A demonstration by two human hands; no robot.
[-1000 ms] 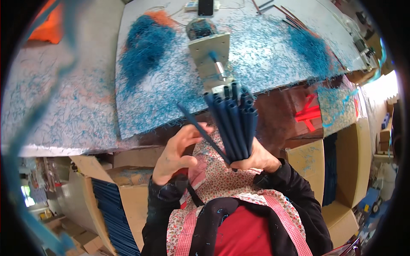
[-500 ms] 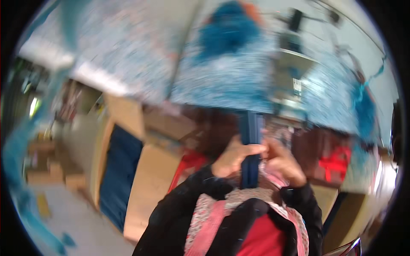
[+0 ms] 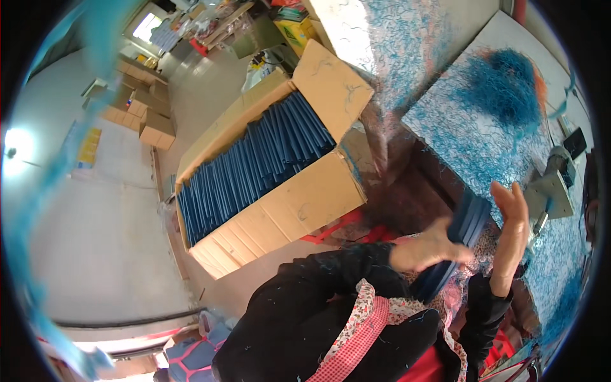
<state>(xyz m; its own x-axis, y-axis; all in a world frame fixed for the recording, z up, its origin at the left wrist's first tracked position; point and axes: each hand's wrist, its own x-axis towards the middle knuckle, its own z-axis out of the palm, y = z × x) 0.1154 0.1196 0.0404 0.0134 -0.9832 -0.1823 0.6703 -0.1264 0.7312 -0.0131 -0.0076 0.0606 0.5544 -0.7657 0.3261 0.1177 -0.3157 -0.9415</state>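
Observation:
A stack of long dark blue strips (image 3: 470,219) slants across my lap, in front of the workbench. My left hand (image 3: 428,248) grips the stack, its thumb lying over the top and the fingers partly hidden behind. Just to the right, my right hand (image 3: 511,232) is raised with its fingers stretched upward, holding nothing. A slim gap shows between that palm and the stack. To the left stands an open cardboard box (image 3: 286,219), tightly filled with rows of similar dark blue strips (image 3: 254,162).
Blue shavings litter the white workbench (image 3: 439,114), with a heap of blue fibres (image 3: 503,86) at its far side. A small machine with a metal plate (image 3: 550,194) sits at the bench's right. Cardboard boxes (image 3: 156,127) stand farther off on the left. Blurred blue strands hang close at the left.
My view has swung left, bringing the full cardboard box into sight. My right hand has come off the strips and opened, while my left hand keeps hold of them.

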